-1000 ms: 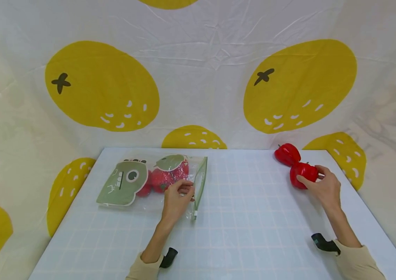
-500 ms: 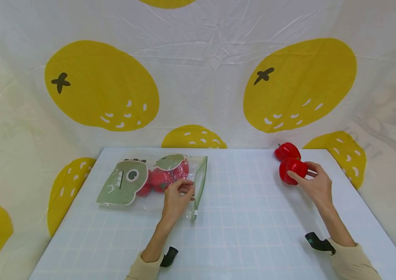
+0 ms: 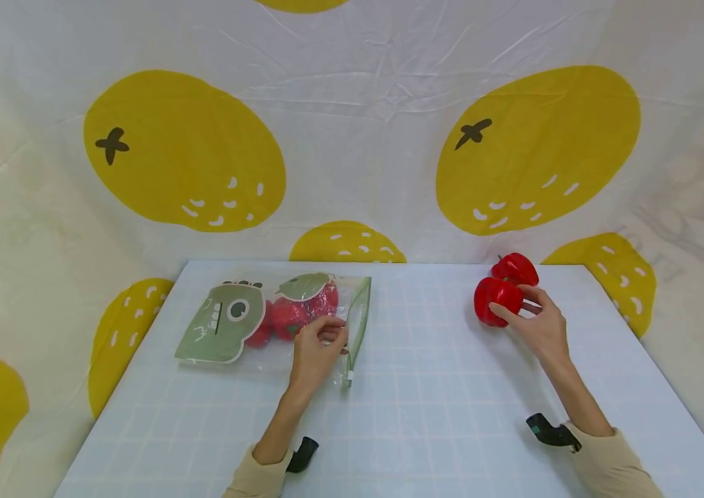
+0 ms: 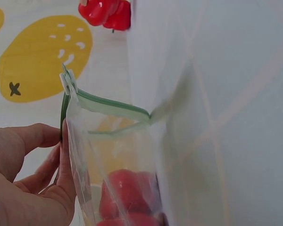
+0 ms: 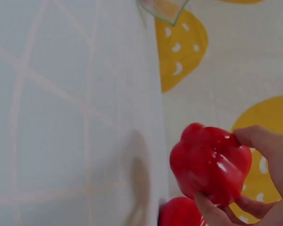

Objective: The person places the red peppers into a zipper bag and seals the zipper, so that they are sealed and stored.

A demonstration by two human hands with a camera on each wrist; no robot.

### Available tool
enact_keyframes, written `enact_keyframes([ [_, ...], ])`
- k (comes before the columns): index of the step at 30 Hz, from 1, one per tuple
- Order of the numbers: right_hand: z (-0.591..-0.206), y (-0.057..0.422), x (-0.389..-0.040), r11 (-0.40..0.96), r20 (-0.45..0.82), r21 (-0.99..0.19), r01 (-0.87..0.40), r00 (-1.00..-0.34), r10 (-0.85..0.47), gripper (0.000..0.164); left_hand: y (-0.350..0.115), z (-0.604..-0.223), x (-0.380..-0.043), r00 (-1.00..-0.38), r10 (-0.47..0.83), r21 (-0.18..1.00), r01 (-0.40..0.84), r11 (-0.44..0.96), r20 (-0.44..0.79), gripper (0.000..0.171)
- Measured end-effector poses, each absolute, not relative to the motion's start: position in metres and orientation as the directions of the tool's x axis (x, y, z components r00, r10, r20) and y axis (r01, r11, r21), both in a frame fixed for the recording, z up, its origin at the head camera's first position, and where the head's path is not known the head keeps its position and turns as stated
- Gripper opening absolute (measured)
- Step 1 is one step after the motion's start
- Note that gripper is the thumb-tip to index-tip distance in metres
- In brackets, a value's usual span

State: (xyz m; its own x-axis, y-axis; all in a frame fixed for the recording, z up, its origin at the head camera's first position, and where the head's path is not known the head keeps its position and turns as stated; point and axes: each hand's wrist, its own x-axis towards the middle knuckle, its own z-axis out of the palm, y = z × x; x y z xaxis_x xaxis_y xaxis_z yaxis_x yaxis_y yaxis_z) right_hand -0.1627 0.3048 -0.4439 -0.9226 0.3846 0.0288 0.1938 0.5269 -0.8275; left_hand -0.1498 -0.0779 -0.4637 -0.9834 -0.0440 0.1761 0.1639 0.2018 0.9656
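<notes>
A clear zip bag (image 3: 215, 332) with a green cartoon creature printed on it lies at the table's left. Several red bell peppers (image 3: 290, 317) show through its plastic. My left hand (image 3: 317, 349) pinches the bag's near edge by the opening; in the left wrist view the green zip strip (image 4: 113, 104) stands apart, so the mouth gapes. On the right, my right hand (image 3: 539, 325) grips a red bell pepper (image 3: 496, 301) between thumb and fingers. The right wrist view shows that pepper (image 5: 210, 162) held off the table surface. Behind it lies another red pepper (image 3: 516, 267).
The white table (image 3: 420, 415) has a faint grid pattern. A white cloth (image 3: 383, 173) printed with big yellow fruit hangs close behind its back edge. Black wrist cameras (image 3: 552, 430) sit on both sleeves.
My right hand has carried its pepper to the left, past the front of the other pepper and toward the bag. The left hand and the bag have stayed in place.
</notes>
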Motion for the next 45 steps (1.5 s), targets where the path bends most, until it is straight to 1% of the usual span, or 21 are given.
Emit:
enact_keyframes([
  [7,-0.443,0.286,-0.164,0.498,0.013,-0.848,0.182,-0.932,0.361,0.086,-0.079,-0.462,-0.149,-0.981,-0.037,0.967,0.179,0.184,0.188,0.012],
  [13,-0.443,0.272,-0.165,0.475,-0.003,-0.863,0.172,-0.942,0.336,0.087,-0.08,-0.461,-0.15,-0.984,-0.035,0.968,0.164,0.19,0.173,0.016],
  [20,-0.446,0.259,-0.169,0.47,0.011,-0.873,0.131,-0.958,0.286,0.083,-0.08,-0.459,-0.15,-0.981,-0.037,0.965,0.179,0.19,0.189,0.015],
  [30,-0.446,0.235,-0.174,0.445,-0.001,-0.889,0.112,-0.97,0.243,0.082,-0.08,-0.459,-0.15,-0.982,-0.036,0.965,0.177,0.195,0.188,0.018],
  [45,-0.452,0.196,-0.184,0.41,0.004,-0.91,0.06,-0.988,0.154,0.077,-0.079,-0.458,-0.15,-0.983,-0.046,0.967,0.165,0.193,0.177,0.014],
])
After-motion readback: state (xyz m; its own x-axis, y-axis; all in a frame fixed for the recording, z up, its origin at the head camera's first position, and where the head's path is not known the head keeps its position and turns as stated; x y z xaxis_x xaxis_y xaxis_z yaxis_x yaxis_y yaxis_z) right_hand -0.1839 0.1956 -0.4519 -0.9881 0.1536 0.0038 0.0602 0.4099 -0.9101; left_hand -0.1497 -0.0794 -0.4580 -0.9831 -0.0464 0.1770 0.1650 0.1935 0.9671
